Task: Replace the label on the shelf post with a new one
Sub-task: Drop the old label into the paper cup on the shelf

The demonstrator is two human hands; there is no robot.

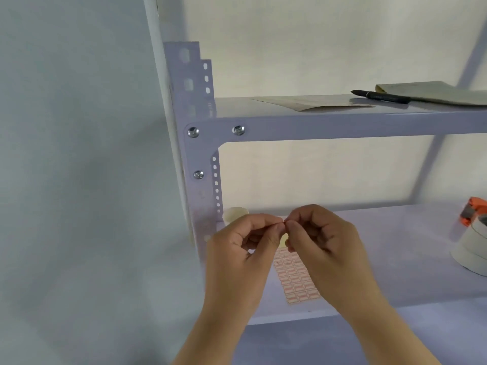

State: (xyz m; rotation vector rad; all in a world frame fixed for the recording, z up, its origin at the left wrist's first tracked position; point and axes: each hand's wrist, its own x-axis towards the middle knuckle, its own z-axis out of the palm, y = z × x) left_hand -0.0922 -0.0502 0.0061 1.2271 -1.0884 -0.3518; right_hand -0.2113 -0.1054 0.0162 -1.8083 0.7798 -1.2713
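The lilac metal shelf post [200, 196] stands at the left, perforated and bolted to the upper shelf; I see no label on its front face. My left hand [242, 248] and my right hand [324, 241] meet fingertip to fingertip just right of the post, above the lower shelf. Both pinch one tiny item [284, 223] between thumbs and forefingers; it is too small to make out clearly. Under my hands a sheet of small red-framed labels [295, 280] lies flat on the lower shelf [395, 259].
A black pen [382, 96], a notepad [432, 92] and a paper sheet [313, 102] lie on the upper shelf. Tape rolls [471, 246] and an orange dispenser [474, 210] sit at the lower shelf's right. A pale round object [233, 213] rests by the post.
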